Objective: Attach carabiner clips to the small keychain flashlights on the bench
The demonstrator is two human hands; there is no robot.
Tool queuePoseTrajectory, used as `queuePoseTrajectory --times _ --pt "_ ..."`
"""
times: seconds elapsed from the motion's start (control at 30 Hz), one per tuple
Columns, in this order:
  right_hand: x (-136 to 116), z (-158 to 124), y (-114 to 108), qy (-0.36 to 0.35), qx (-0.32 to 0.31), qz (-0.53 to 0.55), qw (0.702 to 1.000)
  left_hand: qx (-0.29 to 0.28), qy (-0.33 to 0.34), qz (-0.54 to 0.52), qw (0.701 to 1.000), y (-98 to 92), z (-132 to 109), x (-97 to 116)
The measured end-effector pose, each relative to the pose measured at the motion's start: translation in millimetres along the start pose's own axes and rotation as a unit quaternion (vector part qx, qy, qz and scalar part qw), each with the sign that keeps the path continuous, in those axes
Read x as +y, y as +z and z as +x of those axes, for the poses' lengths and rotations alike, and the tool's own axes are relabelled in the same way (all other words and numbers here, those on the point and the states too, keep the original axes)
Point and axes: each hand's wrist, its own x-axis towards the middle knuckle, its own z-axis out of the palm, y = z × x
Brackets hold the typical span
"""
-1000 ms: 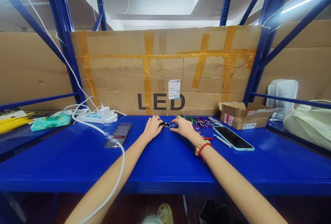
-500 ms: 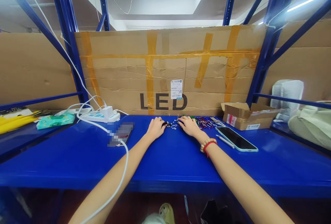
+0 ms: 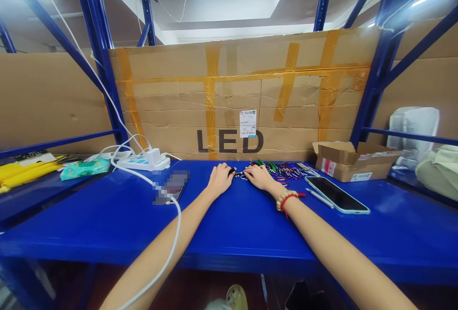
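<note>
1. Where the two hands meet at the far middle of the blue counter (image 3: 229,233), a small black piece (image 3: 232,171) lies low on the surface with a metal ring (image 3: 243,175) just beside it, the two touching or nearly so.
2. The left hand (image 3: 219,180) has its fingers curled down, the tips closed on the small black piece.
3. The right hand (image 3: 258,176) lies flat-knuckled with its fingers bent to the metal ring. Whether they pinch it or only press it cannot be told at this size.
4. Judgement: the hold is best served by keeping both wrists on the counter, the piece pinned low, and the ring worked with the fingertips alone, so that neither part skids into the clips.
5. A pile of coloured clips (image 3: 286,169) lies just beside the right hand, toward the back. They are too small and overlapped to count.
6. Count of the rest:
   - one bead bracelet (image 3: 284,199) on the right wrist
   - one pen (image 3: 319,197)
   - two phones: a dark phone (image 3: 338,194) on the right, and a blurred phone (image 3: 171,187) on the left with a white cable (image 3: 173,238) running to it
   - one power strip (image 3: 145,162)
   - one open carton (image 3: 352,163)
   - one tissue pack (image 3: 79,169)
7. A taped cardboard sheet marked LED (image 3: 243,95) stands along the back.
</note>
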Motion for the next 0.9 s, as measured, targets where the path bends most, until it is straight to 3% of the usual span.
queuePoseTrajectory --times 0.4,0.67,0.9 --pt "3 -6 -12 0.059 0.047 0.031 0.997 0.011 0.068 -0.016 0.997 1.7 2 -3" --pt "-16 -14 -26 0.077 0.233 0.164 0.955 -0.002 0.070 -0.008 0.998 -0.1 1 0" --pt "-29 -18 -32 0.019 0.220 0.190 0.957 -0.011 0.049 -0.005 0.999 -2.8 0 4"
